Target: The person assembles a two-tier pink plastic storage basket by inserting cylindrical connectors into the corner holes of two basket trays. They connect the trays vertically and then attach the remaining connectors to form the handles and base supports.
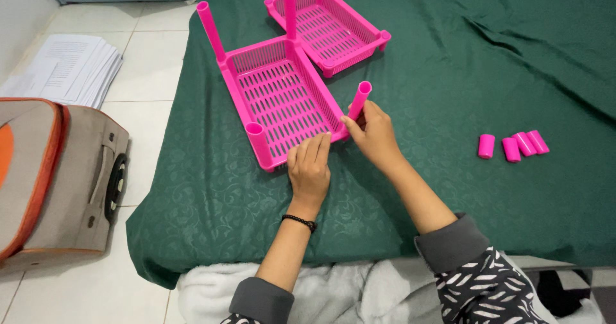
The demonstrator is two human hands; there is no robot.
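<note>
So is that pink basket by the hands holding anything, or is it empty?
Empty. The near pink basket shows only its bare slatted floor, with green cloth visible through the slots. Only the pink tubes stand at its corners.

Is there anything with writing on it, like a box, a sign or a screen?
No boxes, signs or screens.
Stack of printed papers: on the tiled floor at upper left, beside the green cloth; flat white sheets with grey lines of print, too small to read.
</note>
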